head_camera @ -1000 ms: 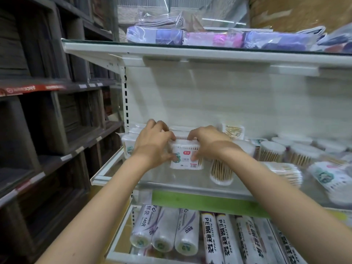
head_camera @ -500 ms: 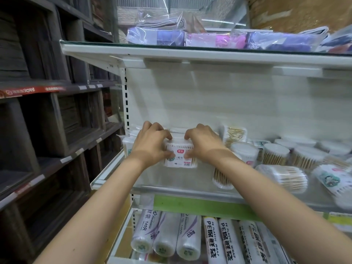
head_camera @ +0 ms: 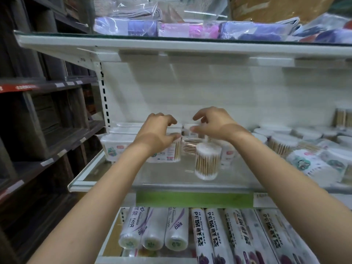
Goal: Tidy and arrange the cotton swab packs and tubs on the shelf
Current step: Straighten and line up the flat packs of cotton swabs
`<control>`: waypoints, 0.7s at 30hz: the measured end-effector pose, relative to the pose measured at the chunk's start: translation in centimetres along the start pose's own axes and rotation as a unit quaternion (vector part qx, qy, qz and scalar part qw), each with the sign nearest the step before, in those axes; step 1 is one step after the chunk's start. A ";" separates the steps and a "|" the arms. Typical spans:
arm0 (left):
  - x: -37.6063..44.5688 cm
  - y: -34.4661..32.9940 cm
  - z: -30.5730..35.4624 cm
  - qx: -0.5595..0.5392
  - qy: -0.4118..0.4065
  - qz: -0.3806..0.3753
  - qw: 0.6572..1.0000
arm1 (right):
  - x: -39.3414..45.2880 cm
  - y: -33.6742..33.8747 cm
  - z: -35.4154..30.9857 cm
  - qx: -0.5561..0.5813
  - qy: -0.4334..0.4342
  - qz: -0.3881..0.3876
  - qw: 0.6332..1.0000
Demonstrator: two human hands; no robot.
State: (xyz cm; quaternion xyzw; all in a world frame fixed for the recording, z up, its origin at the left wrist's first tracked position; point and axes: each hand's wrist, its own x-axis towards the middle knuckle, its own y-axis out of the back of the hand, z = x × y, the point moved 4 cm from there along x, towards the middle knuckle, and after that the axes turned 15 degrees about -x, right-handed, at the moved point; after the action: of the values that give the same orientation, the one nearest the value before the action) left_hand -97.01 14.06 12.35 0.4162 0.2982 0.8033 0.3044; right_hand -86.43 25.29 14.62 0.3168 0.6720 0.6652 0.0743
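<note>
Boxed packs (head_camera: pixel 116 147) sit lined up at the shelf (head_camera: pixel 171 184) left — left hand (head_camera: pixel 158 130) and right hand (head_camera: pixel 211 123) hover wide, empty, while tubs (head_camera: pixel 207 161) rightward look jumbled.

Legible print is appearing almost only below the long green strip (head_camera: pixel 194 200) fixed to the front edge of the glass shelf; the strip itself is showing no readable text. Directly under its right half, white plastic-wrap rolls with black lettering (head_camera: pixel 213 233) are reading "PE PLASTIC WRAP" alongside large Chinese characters. Under its left end, a translucent white bag roll (head_camera: pixel 133 227) is displaying "140" followed by a character, plus a purple word too blurred to confirm. Above the strip, the rectangular clear cotton swab box (head_camera: pixel 167 153) is carrying a small red label and barcode, both unreadable.
</note>
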 end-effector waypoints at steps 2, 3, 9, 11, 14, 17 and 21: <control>0.8 -0.8 1.4 -0.010 -0.005 -0.003 1.000 | 0.9 0.4 2.6 -0.012 -0.036 0.009 0.999; 1.2 -1.3 2.0 -0.028 0.000 -0.006 1.000 | 1.4 0.5 3.9 -0.024 -0.056 0.007 0.998; 5.2 -5.1 4.2 -0.263 0.156 -0.029 0.952 | 3.8 -0.8 9.7 0.029 -0.123 -0.053 0.991; 6.4 -6.3 4.7 -0.276 0.195 -0.045 0.940 | 4.3 -1.5 10.5 0.063 -0.113 -0.068 0.989; 7.5 -7.4 5.1 -0.271 0.219 -0.058 0.936 | 4.9 -2.1 11.1 0.104 -0.098 -0.076 0.987; 7.9 -7.9 5.4 -0.282 0.230 -0.041 0.931 | 5.1 -2.0 11.4 0.123 -0.077 -0.070 0.987; 7.7 -7.2 6.8 -0.292 0.218 0.018 0.931 | 5.0 -0.6 11.3 0.084 -0.060 -0.033 0.994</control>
State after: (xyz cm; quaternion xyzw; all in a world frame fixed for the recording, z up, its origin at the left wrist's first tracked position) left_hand -93.11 25.84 14.00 0.1290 0.1022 0.9312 0.3251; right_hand -84.68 37.53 14.46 0.3386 0.7298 0.5838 0.1095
